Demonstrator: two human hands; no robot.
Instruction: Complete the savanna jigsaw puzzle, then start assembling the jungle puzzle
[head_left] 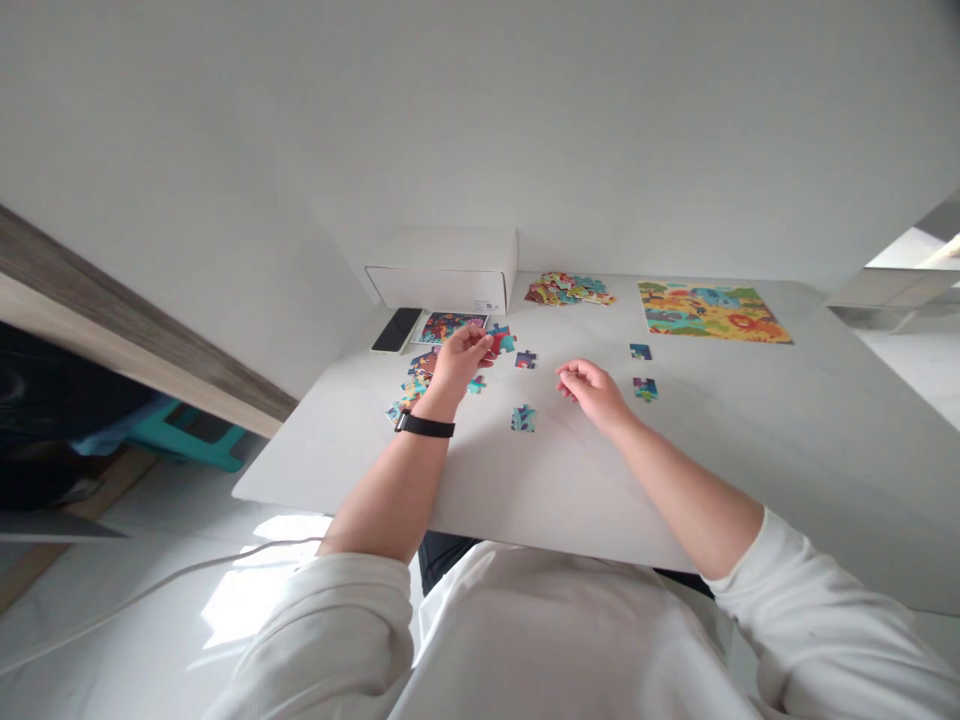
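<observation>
My left hand (pixel 461 358) pinches a red and teal jigsaw piece (pixel 504 341) over the back middle of the table. Partly under that hand and wrist lies a loose pile of jigsaw pieces (pixel 417 383). My right hand (pixel 591 390) hovers farther right, its fingers curled together, and no piece shows in it. Between the hands lie a dark jigsaw piece (pixel 526 360) and, nearer me, a light blue jigsaw piece (pixel 523 418). To the right of my right hand are a blue piece (pixel 640 352) and a purple and teal piece (pixel 645 389).
A white box (pixel 439 287) stands against the wall at the back left. In front of it lie a phone (pixel 397 330) and a picture card (pixel 442 327). Another heap of pieces (pixel 568 289) and an animal picture board (pixel 712 312) lie along the back of the white table (pixel 787 450).
</observation>
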